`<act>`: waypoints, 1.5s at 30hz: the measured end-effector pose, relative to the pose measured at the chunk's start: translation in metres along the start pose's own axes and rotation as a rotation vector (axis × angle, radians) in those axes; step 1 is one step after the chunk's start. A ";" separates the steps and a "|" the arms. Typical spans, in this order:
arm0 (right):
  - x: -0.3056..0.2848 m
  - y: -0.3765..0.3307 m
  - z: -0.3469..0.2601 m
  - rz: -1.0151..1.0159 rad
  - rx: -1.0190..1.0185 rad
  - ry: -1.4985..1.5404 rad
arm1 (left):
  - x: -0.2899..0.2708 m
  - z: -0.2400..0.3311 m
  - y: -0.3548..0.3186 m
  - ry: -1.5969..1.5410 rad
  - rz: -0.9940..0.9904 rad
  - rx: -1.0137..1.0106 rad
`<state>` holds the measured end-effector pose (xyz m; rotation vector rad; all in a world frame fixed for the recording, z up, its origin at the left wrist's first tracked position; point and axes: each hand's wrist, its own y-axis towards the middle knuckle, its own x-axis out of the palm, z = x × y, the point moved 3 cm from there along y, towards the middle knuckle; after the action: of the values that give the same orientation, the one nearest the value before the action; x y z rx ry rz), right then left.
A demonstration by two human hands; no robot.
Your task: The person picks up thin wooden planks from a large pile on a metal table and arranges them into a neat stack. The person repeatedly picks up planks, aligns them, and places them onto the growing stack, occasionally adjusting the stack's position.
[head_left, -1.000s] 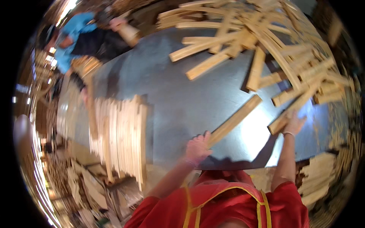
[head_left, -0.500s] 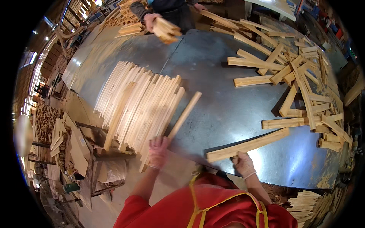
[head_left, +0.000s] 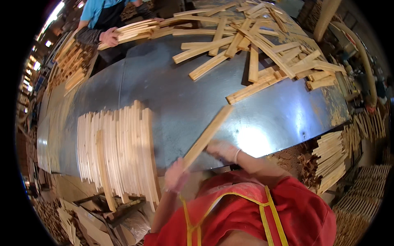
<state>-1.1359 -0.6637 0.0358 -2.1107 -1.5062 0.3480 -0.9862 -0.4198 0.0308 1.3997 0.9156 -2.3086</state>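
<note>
A pale wooden strip [head_left: 208, 132] slants away over the metal tabletop near its front edge. My left hand [head_left: 177, 175], in a thin glove, is closed on the strip's near end. Close to the strip's right side is my gloved right hand [head_left: 223, 150]; motion smears its fingers, so I cannot tell whether they touch the wood. To the left, a row of wooden strips [head_left: 123, 151] lies side by side, near ends past the table edge. One separate strip [head_left: 105, 170] rests on top of that row.
Loose strips [head_left: 242, 41] lie crisscrossed across the table's far right. Beyond the metal table [head_left: 164, 78], a co-worker [head_left: 102, 18] in blue holds a bundle of strips [head_left: 133, 32]. More strips [head_left: 330, 160] are stacked below the right edge.
My view has turned right. My left hand has left the row and grips a single strip. My right hand, earlier holding a board, has moved left toward it. The co-worker's bundle is nearer the pile.
</note>
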 end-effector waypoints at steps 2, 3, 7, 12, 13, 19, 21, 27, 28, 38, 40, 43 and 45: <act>-0.086 0.015 0.006 0.312 -0.225 0.070 | 0.001 -0.023 -0.014 -0.006 0.053 0.015; -0.135 0.018 0.006 0.484 -0.281 0.193 | 0.000 -0.036 -0.021 0.033 0.073 0.023; -0.310 0.050 0.012 0.947 -0.306 1.035 | 0.014 -0.099 -0.035 0.409 0.558 -0.037; -0.443 0.056 -0.002 1.254 -0.423 1.150 | -0.001 -0.115 0.020 0.642 0.475 -0.380; -0.476 0.051 0.010 1.277 -0.521 1.179 | -0.020 -0.079 0.043 0.570 0.397 -0.431; -0.356 0.063 0.002 0.598 -0.642 1.058 | -0.006 0.083 0.097 0.127 0.475 -0.050; -0.297 0.039 0.015 0.585 -0.472 1.010 | -0.009 0.185 0.129 0.024 0.378 0.233; -0.174 0.008 0.053 0.270 -0.176 0.698 | 0.013 0.271 0.163 -0.108 0.007 0.185; -0.168 0.006 0.053 0.235 -0.162 0.716 | 0.015 0.255 0.163 -0.193 -0.006 0.139; -0.043 0.051 -0.003 -0.001 0.023 0.603 | 0.002 0.139 0.063 -0.610 0.031 -0.341; -0.017 0.062 -0.029 -0.002 0.025 0.529 | 0.020 0.107 0.028 -0.425 0.057 -0.379; 0.026 0.083 -0.042 -0.165 0.044 0.515 | 0.024 0.080 0.008 -0.150 0.171 -0.304; 0.057 0.091 -0.041 -0.299 -0.006 0.417 | 0.026 0.064 0.020 -0.008 0.370 -0.352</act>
<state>-1.0236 -0.6437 0.0251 -1.7819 -1.5300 -0.1956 -1.0316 -0.4740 0.0220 1.2803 0.9160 -1.7814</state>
